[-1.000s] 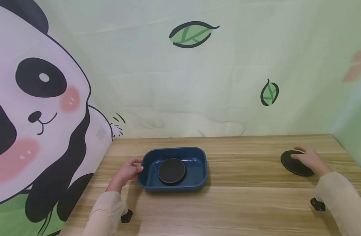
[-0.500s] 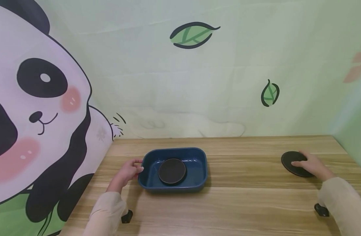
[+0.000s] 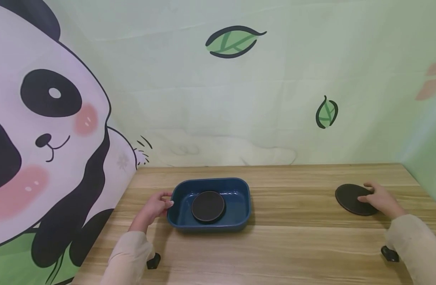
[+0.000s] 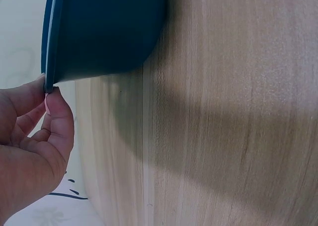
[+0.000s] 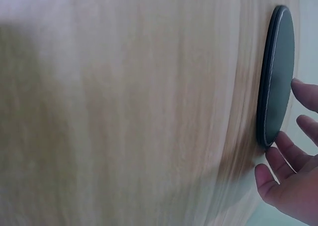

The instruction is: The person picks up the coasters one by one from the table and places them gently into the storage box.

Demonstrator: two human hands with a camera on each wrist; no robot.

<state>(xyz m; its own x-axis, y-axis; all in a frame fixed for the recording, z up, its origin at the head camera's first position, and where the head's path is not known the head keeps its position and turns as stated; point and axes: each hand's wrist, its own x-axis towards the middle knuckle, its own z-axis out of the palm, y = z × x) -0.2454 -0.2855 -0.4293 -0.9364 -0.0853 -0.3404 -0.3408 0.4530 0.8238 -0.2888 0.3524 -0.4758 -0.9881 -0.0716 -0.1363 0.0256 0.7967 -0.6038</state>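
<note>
My left hand (image 3: 155, 206) pinches the left rim of a blue rectangular dish (image 3: 236, 213) with rounded corners. The left wrist view shows the thumb and fingertips on either side of the dish's rim (image 4: 50, 62). Inside the dish lies a round black coaster (image 3: 208, 206). Far to the right, my right hand (image 3: 381, 200) is at the near right edge of another round black coaster stack (image 3: 353, 199) on the table. In the right wrist view its fingers (image 5: 285, 164) are spread and touch the edge of the layered, stitched stack (image 5: 281, 72), not wrapped round it.
The wood-grain table (image 3: 285, 249) runs back to a pale green wall cloth (image 3: 275, 99) printed with leaves and a large panda (image 3: 50, 130). A stretch of bare tabletop lies between dish and stack. Black wrist devices (image 3: 154, 261) show under both sleeves.
The coaster stack on the right has shifted slightly left, and my right hand has drawn a little to the right over the second. The left hand and dish have stayed put.
</note>
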